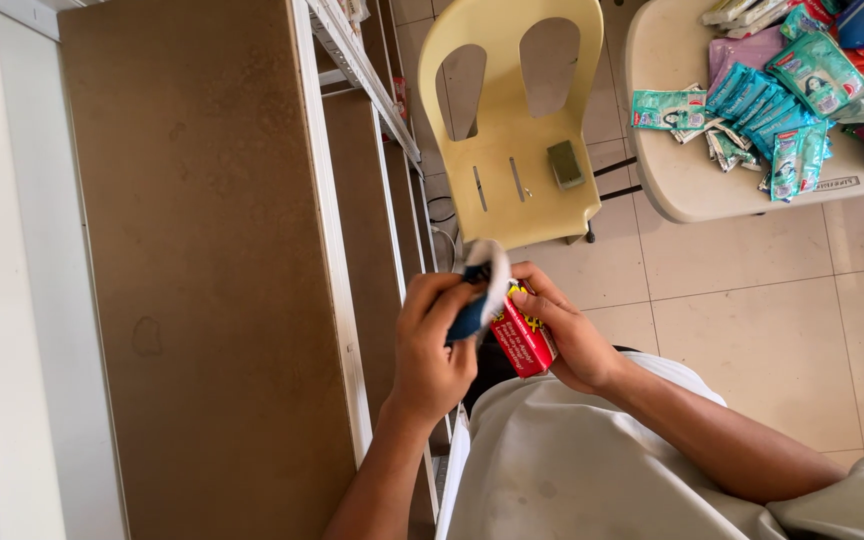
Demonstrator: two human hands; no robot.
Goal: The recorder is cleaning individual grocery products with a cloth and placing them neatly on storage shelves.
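Right hand point(567, 335) grips red box point(524, 340); left hand point(434, 345) presses blue-white cloth point(482, 290).

Head camera looks steeply down, close over the hands point(497, 330).

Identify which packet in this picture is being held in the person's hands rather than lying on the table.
The small red packet, gripped in the right hand; the teal sachets lie on the beige table.

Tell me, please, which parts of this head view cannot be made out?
- Blue-and-white cloth: blurred, partly covered by left hand.
- Small red carton: lower end hidden by right hand.
- Teal sachets on beige round table: cut off at the frame's upper right.
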